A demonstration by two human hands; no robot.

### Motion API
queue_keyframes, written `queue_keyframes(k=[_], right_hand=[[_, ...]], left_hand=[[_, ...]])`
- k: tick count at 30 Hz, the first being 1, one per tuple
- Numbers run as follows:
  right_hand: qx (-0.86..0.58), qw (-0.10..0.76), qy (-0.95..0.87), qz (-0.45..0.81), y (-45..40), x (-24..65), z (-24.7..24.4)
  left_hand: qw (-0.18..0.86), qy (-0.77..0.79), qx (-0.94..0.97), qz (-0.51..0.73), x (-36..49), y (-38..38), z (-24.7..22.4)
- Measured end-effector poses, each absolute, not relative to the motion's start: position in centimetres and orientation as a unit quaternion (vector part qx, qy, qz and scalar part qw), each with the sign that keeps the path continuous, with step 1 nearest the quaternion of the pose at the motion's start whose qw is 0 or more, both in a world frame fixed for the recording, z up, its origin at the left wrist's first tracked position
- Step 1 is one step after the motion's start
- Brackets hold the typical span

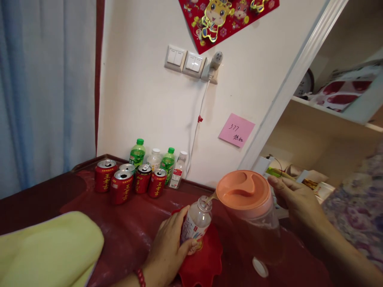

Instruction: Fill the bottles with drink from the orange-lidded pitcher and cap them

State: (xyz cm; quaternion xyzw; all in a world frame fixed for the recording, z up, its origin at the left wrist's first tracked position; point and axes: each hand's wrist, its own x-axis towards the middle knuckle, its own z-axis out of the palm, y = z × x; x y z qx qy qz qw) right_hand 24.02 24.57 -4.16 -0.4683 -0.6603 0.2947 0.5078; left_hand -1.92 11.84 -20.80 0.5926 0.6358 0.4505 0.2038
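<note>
My left hand (pixel 170 247) is wrapped round a clear bottle with a printed label (pixel 196 225), its mouth open, over a red scalloped mat (pixel 206 255). On the right, my right hand (pixel 295 199) grips the handle side of a clear pitcher with an orange lid (pixel 243 189). The pitcher is tilted left, its spout at the bottle's mouth, and a thin brownish stream seems to run into the bottle. Brownish liquid shows inside the pitcher. A white cap (pixel 260 267) lies below it on the dark red table (pixel 131 235).
Several red cans (pixel 121 187) stand at the back left, before green-capped bottles (pixel 137 153) and white-capped bottles (pixel 178 171) by the wall. A yellow cloth (pixel 50 251) covers the front left. A white cord (pixel 196 139) hangs from a socket. Shelves (pixel 335 115) stand right.
</note>
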Motion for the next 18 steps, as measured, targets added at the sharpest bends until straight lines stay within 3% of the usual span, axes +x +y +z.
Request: queue_keyframes(k=[18], right_hand=[[-0.487, 0.499, -0.665, 0.269, 24.22, 23.78, -3.82]], left_hand=[[0.211, 0.637, 0.586, 0.454, -1.95, 11.80, -20.50]])
